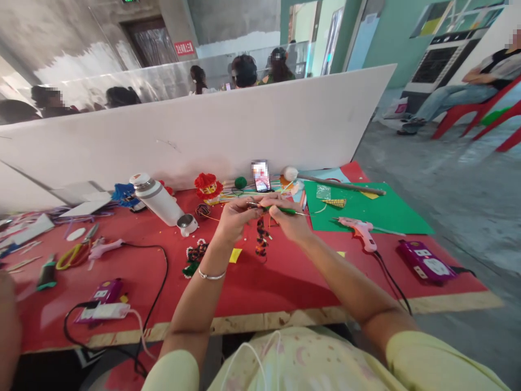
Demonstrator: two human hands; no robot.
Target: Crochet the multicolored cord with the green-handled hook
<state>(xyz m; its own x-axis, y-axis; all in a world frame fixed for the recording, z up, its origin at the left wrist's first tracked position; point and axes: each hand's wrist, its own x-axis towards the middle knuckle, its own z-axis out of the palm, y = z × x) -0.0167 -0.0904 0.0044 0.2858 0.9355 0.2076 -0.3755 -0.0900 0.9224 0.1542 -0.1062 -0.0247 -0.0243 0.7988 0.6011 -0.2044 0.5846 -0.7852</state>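
Dark and orange yarn, worked into a narrow curling strip point(261, 239), is suspended below both hands, over the red tabletop point(285, 288). Its upper end appears to be pinched by the fingers of the left hand point(237, 217); a slim green-handled metal tool point(291, 210) is gripped by the fingers of the right hand point(291, 222). A length of strip is already formed, but the work is judged unfinished, since a thread is led towards the left hand from a small dark yarn ball point(203, 211). How much is left cannot be told. "B" can be read on the purple box point(427, 263) at right; characters on the red wall sign point(184, 48) cannot be made out reliably.
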